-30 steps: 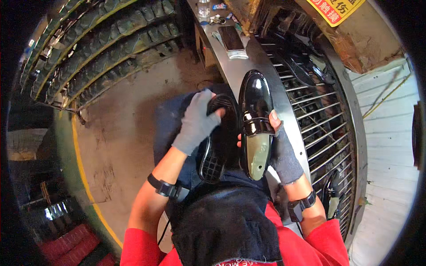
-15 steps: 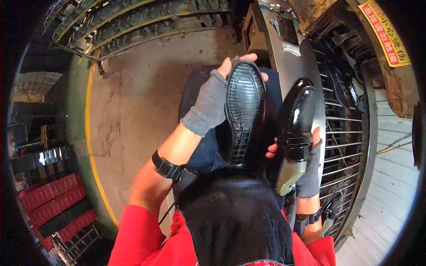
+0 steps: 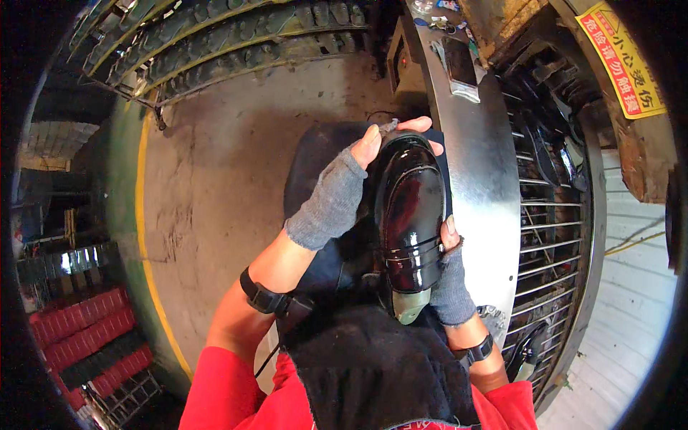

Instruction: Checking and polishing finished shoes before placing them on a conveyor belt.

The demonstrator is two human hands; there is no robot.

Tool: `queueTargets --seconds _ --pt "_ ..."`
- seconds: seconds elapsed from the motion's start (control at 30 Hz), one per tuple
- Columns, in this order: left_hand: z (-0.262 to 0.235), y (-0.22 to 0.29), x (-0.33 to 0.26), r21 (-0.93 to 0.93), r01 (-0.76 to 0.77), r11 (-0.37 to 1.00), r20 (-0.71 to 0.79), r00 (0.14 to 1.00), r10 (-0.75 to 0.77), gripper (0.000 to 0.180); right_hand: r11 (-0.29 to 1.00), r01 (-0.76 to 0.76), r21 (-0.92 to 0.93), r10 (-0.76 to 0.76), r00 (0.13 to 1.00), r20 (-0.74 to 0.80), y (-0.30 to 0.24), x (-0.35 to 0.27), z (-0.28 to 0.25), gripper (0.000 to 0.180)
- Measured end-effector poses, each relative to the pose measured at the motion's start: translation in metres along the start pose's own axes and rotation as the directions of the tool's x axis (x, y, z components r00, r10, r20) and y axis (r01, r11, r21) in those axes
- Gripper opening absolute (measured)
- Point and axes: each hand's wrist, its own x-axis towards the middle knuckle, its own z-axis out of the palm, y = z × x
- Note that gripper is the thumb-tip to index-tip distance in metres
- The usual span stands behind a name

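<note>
In centre frame, holding a glossy black strapped shoe (image 3: 410, 215) on a pale green last (image 3: 410, 306) with right hand (image 3: 451, 264); cupping a mostly hidden black sole (image 3: 403, 134) with left hand (image 3: 350, 172).

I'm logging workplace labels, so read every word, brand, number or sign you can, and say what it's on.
Yellow-and-red sign, upper right, on a brown surface: large legible characters; I won't copy them.
Red shirt, lower edge: white lettering, cut off, unreadable.
Small packet on the metal bench: too small to read.
Black shoe: no text visible.
</note>
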Motion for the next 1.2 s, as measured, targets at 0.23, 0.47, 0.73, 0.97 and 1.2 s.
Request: queueTargets --seconds 0.23,0.47,0.73,0.97,1.2 --pt "0.004 -0.001 -0.001 0.003 0.025 1.000 0.012 1.000 -0.025 0.076 0.998 -0.007 0.067 0.008 1.000 -0.017 0.003 0.003 -0.006 0.071" --pt "0.014 0.003 -0.009 0.006 0.023 1.000 0.027 0.999 -0.023 0.083 0.999 0.001 -0.043 -0.003 0.999 -0.045 -0.002 -0.002 -0.001 0.073" --pt "0.025 0.023 -0.033 0.370 -0.042 0.928 0.039 0.999 0.030 0.089 0.997 -0.038 -0.065 0.038 0.999 0.009 0.002 -0.012 -0.005 0.076" --pt "0.027 0.044 -0.047 0.599 -0.008 0.801 0.047 0.999 -0.024 0.086 0.989 -0.141 -0.035 0.142 0.989 0.031 0.006 -0.012 -0.005 0.073" --pt "0.021 0.044 -0.076 0.626 -0.122 0.771 0.042 0.992 0.123 0.078 0.855 -0.011 -0.518 0.058 0.996 0.074 -0.007 -0.020 -0.005 0.066"
